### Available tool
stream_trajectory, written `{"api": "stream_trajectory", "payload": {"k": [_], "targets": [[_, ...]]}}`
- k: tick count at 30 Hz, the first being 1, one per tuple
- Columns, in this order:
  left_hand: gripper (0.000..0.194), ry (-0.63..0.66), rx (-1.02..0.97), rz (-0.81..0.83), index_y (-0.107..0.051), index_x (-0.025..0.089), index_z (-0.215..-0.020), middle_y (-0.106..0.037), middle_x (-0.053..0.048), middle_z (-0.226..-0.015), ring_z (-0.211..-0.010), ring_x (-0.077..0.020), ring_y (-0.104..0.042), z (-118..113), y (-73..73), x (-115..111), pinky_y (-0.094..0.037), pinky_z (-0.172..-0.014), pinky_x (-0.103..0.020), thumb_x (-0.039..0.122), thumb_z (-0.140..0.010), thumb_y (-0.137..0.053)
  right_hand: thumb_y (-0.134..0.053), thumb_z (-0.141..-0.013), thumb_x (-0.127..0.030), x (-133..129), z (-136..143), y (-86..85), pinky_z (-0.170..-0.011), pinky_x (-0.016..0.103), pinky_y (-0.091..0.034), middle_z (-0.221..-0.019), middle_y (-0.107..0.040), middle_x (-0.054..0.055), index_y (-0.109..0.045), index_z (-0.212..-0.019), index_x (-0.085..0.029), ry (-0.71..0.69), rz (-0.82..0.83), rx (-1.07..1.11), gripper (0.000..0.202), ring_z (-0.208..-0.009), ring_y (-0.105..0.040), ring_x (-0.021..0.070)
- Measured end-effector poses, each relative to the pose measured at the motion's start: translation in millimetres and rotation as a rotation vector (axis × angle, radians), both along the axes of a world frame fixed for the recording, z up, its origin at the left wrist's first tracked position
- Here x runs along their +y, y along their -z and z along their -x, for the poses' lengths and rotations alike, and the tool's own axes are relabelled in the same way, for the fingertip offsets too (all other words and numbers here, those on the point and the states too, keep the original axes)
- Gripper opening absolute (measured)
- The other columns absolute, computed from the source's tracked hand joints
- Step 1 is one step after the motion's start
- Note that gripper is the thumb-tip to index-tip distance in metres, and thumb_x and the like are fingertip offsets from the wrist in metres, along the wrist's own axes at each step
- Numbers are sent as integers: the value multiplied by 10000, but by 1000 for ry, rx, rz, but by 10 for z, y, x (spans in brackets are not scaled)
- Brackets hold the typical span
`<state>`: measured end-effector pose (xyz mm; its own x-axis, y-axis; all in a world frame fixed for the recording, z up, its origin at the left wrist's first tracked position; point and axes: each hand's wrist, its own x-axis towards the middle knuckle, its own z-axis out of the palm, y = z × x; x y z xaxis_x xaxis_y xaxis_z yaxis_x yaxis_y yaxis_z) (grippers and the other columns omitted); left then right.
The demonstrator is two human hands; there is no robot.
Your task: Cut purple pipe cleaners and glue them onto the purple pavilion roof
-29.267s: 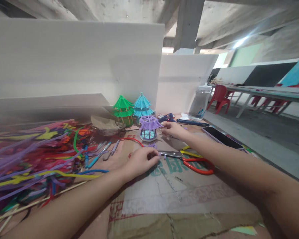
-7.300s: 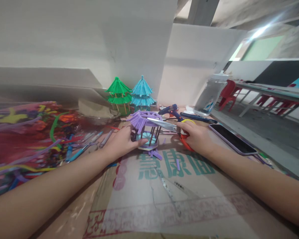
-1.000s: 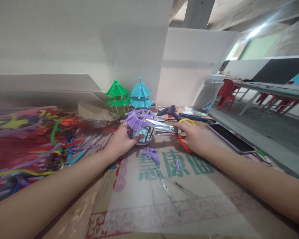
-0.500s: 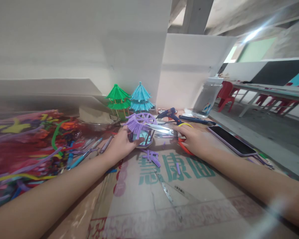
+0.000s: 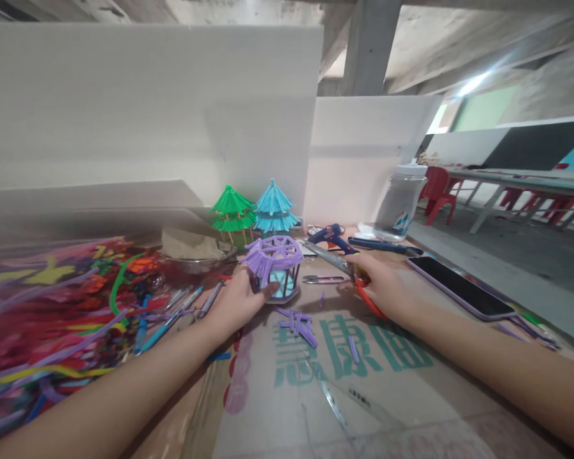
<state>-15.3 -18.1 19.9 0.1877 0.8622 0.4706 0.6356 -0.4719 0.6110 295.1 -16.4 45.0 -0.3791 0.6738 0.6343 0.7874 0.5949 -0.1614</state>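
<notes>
A small purple pavilion (image 5: 276, 258) with a fringed, partly open roof frame stands on the cardboard (image 5: 363, 382). My left hand (image 5: 242, 296) grips its left side, the thumb at its base. In my right hand (image 5: 370, 280) are scissors (image 5: 332, 258) with red-orange handles, their blades pointing left toward the pavilion but apart from it. Cut purple strips (image 5: 299, 325) lie in front of the pavilion. Tweezers (image 5: 324, 280) rest between the pavilion and my right hand.
Green (image 5: 233, 209) and blue (image 5: 274, 207) pavilions stand behind. Colourful pipe cleaners (image 5: 52, 319) crowd the left. A glue gun (image 5: 328, 234), a water bottle (image 5: 398, 204) and a phone (image 5: 462, 287) are at the back and right. A thin metal tool (image 5: 332, 401) lies in front.
The scissors have drawn back right from the pavilion's roof, and their blades have come together. The whole scene sits lower in view as the camera has tilted up.
</notes>
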Motion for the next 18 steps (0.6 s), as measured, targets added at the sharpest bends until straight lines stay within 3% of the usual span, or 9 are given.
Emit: {"api": "stream_trajectory", "payload": {"k": [4,8,18], "targets": [[579,76,28,-64,-499,193,-1389,-564,-129,-1414,-1374,-291,-477,6,8,47,-345,-1183,-457,526,-919,-556,-664,-854,-454,53,-10,-3,-587,307,-492,-863,-686,59,-644,-1125,-209,18,-19,23,366,-683,-619,208],[578,60,83,-100,-480,182,-1408,-558,-142,-1414,-1426,-297,-414,19,26,67,-308,-1206,-473,480,-918,-558,-630,-869,-494,69,-7,-7,-573,307,-480,-833,-667,62,-644,-1110,-208,17,-22,20,374,-687,-614,218],[584,99,44,-102,-478,181,-1414,-586,-136,-1387,-1401,-302,-453,10,23,74,-348,-1190,-472,409,-889,-594,-653,-873,-404,88,-10,34,-658,336,-509,-938,-686,74,-647,-1154,-230,-70,-49,-30,331,-771,-630,231]]}}
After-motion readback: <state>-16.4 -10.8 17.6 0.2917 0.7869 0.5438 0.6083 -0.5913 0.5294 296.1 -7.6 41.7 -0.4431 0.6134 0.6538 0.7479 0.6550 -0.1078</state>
